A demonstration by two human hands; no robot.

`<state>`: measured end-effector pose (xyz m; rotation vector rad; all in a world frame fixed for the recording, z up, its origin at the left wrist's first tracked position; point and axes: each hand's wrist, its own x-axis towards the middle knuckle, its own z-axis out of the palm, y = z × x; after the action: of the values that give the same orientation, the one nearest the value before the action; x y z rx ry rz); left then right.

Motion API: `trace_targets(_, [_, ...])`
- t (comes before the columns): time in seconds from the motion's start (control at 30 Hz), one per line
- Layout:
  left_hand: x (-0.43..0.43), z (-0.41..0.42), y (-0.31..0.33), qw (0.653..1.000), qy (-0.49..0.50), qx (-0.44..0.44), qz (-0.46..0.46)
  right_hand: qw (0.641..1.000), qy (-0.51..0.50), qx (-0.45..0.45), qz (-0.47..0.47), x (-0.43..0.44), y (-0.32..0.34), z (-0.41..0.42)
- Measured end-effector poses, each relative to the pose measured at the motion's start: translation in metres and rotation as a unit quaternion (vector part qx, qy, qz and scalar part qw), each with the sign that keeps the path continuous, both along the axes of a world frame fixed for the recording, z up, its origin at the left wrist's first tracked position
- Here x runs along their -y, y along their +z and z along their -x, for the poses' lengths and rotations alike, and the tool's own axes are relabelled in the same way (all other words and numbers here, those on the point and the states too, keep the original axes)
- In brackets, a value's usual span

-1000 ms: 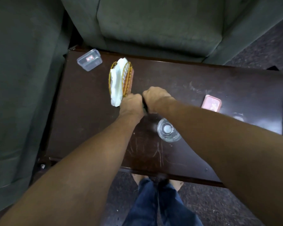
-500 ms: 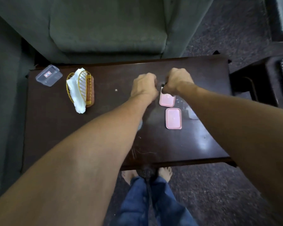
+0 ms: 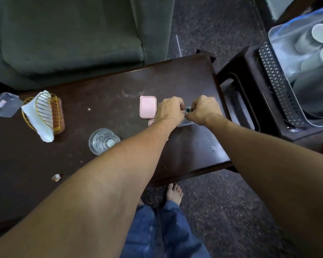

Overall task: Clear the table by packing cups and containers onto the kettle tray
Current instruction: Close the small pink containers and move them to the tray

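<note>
Both grips curled tight, left hand (image 3: 169,110) and right hand (image 3: 203,110) pinching a small green-tipped thing over a clear container (image 3: 184,124) at the table (image 3: 175,81) right end; container looks light, thin, flexy plastic, so hold by the rim

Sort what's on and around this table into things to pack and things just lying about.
To pack:
glass cup
pink lid
clear container at the far left
item under both hands
kettle tray

Lying about:
wire basket with tissue
crumb
sofa
</note>
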<state>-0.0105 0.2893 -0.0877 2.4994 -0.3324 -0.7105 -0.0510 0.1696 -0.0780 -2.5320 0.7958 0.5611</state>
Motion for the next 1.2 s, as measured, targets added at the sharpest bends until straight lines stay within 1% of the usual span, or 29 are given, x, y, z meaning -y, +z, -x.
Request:
trace_targets(0.17, [0.0, -0.001, -0.016, 1.0, 0.031, 0.004, 0.001, 1.0, -0.004, 0.026, -0.016, 0.005, -0.02, 0.003])
trace_targets(0.33, [0.004, -0.002, -0.012, 1.0, 0.013, 0.017, 0.013, 0.999, 0.011, 0.04, -0.034, 0.013, -0.023, 0.005])
trace_targets(0.4, [0.002, -0.005, -0.008, 0.999, 0.01, 0.03, 0.008, 0.997, 0.036, 0.062, -0.025, 0.013, -0.018, 0.005])
trace_targets(0.43, [-0.001, -0.007, -0.007, 0.999, 0.013, 0.033, 0.005, 0.994, 0.067, 0.082, -0.007, 0.01, -0.017, 0.006])
trace_targets(0.5, [-0.007, -0.014, -0.005, 0.999, 0.034, 0.033, 0.002, 0.977, 0.174, 0.118, 0.031, -0.003, -0.014, 0.013])
trace_targets(0.57, [-0.013, -0.021, -0.004, 0.997, 0.066, 0.041, -0.006, 0.942, 0.309, 0.119, 0.05, -0.022, -0.013, 0.022])
trace_targets(0.63, [-0.018, -0.027, -0.004, 0.995, 0.089, 0.05, -0.012, 0.906, 0.41, 0.098, 0.049, -0.039, -0.016, 0.026])
trace_targets(0.67, [-0.02, -0.028, -0.004, 0.994, 0.093, 0.052, -0.012, 0.891, 0.442, 0.086, 0.057, -0.048, -0.019, 0.025])
trace_targets(0.77, [-0.024, -0.026, -0.007, 0.995, 0.091, 0.051, -0.007, 0.854, 0.498, 0.059, 0.139, -0.067, -0.026, 0.02])
trace_targets(0.8, [-0.026, -0.024, -0.01, 0.995, 0.089, 0.052, -0.005, 0.846, 0.506, 0.049, 0.163, -0.073, -0.028, 0.018])
trace_targets(0.87, [-0.028, -0.022, -0.013, 0.994, 0.09, 0.055, 0.0, 0.84, 0.508, 0.024, 0.189, -0.079, -0.031, 0.015])
trace_targets(1.03, [-0.035, -0.024, -0.017, 0.993, 0.09, 0.069, 0.011, 0.852, 0.474, -0.028, 0.218, -0.081, -0.036, 0.012])
trace_targets(1.1, [-0.039, -0.025, -0.017, 0.993, 0.094, 0.075, 0.019, 0.856, 0.468, -0.03, 0.219, -0.081, -0.037, 0.012])
trace_targets(1.2, [-0.043, -0.026, -0.016, 0.992, 0.097, 0.084, 0.019, 0.86, 0.466, -0.001, 0.209, -0.081, -0.039, 0.011])
